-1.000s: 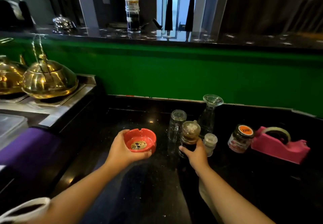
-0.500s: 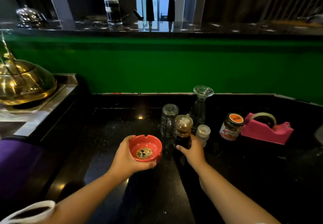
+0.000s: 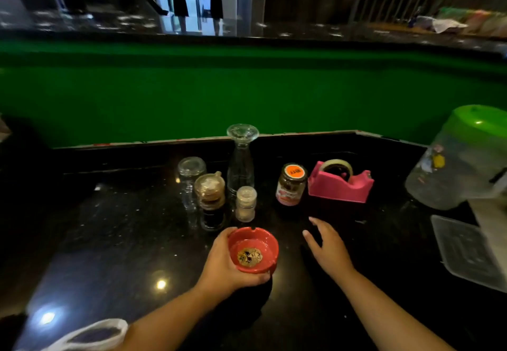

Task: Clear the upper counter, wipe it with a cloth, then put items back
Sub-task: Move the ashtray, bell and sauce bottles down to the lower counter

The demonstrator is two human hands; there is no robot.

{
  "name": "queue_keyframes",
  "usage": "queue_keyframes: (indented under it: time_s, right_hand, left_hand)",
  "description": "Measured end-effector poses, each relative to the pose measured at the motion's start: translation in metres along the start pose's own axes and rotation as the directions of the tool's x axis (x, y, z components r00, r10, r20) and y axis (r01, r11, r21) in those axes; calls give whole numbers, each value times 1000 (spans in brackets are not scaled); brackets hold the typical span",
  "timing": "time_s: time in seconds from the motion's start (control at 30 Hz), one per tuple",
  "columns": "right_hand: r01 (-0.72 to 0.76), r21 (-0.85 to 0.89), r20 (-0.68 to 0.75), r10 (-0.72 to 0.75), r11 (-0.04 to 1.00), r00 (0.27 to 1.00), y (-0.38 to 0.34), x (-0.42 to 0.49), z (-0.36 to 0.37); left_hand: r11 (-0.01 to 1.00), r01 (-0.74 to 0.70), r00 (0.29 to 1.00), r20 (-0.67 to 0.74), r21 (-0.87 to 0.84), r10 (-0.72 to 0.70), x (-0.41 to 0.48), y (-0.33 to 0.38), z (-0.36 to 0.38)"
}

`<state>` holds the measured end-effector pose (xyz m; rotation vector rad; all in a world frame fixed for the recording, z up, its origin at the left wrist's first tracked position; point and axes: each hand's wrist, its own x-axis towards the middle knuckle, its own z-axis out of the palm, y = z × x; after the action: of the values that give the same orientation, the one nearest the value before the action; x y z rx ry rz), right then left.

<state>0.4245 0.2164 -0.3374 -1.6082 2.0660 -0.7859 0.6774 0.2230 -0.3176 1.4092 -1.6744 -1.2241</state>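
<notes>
My left hand (image 3: pixel 222 264) grips a red ashtray (image 3: pixel 253 249) with ash in it, just above the black lower counter (image 3: pixel 115 235). My right hand (image 3: pixel 327 248) hovers to its right with fingers spread, holding nothing. Behind the ashtray stand a dark sauce bottle (image 3: pixel 210 200), a small shaker (image 3: pixel 246 204), an upturned glass (image 3: pixel 189 180) and a clear glass carafe (image 3: pixel 241 158). A jar with an orange lid (image 3: pixel 291 184) and a pink tape dispenser (image 3: pixel 340 182) sit further right. The glossy upper counter (image 3: pixel 301 31) runs along the top of the green wall (image 3: pixel 247 84).
A clear plastic jug with a green lid (image 3: pixel 463 158) stands at the right edge, with a clear plastic lid (image 3: pixel 466 252) lying in front of it. A white bag (image 3: pixel 93 334) shows at the bottom left. Cloth-like items (image 3: pixel 450 23) lie on the far right of the upper counter.
My right hand has let go of the dark sauce bottle and moved right, fingers now spread. The view has swung right, so the brass kettles are gone and the green-lidded jug has appeared.
</notes>
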Motion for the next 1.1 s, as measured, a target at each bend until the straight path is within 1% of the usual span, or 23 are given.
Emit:
queue_keyframes:
  time_s: [0.07, 0.13, 0.2, 0.23, 0.3, 0.4, 0.6, 0.77, 0.93, 1.1]
  right_hand:
    - [20, -80, 86, -13, 997, 996, 18, 9, -11]
    - [72, -235, 166, -33, 969, 986, 34, 15, -16]
    - [105, -334, 200, -39, 937, 979, 46, 18, -18]
    - [105, -353, 200, -35, 930, 979, 50, 18, -17]
    - [119, -356, 183, -56, 927, 982, 55, 18, -15]
    - [131, -373, 198, -59, 919, 978, 60, 20, -13]
    - [129, -360, 179, -67, 924, 981, 61, 21, -14]
    - [131, -361, 150, -81, 923, 985, 63, 22, -14]
    - [148, -347, 152, -100, 926, 983, 60, 23, -14]
    - [127, -329, 154, -80, 936, 985, 58, 22, -16]
  left_hand:
    - [1000, 23, 1000, -5, 1, -23, 12, 1, 26]
    - [1000, 26, 1000, -11, 3, -26, 21, 3, 47]
    - [1000, 28, 999, -30, 4, -28, 32, 7, 63]
    - [1000, 25, 999, -44, 4, -25, 38, 9, 69]
    - [1000, 22, 998, -66, 14, -21, 48, 13, 79]
    - [998, 38, 995, -95, 42, -34, 61, 16, 89]
    - [999, 30, 986, -165, 28, -25, 70, 20, 103]
    - [994, 5, 982, -187, 107, 15, 68, 19, 109]
    - [986, 31, 985, -173, 167, -2, 68, 23, 109]
    - [982, 52, 994, -103, 179, -34, 62, 24, 102]
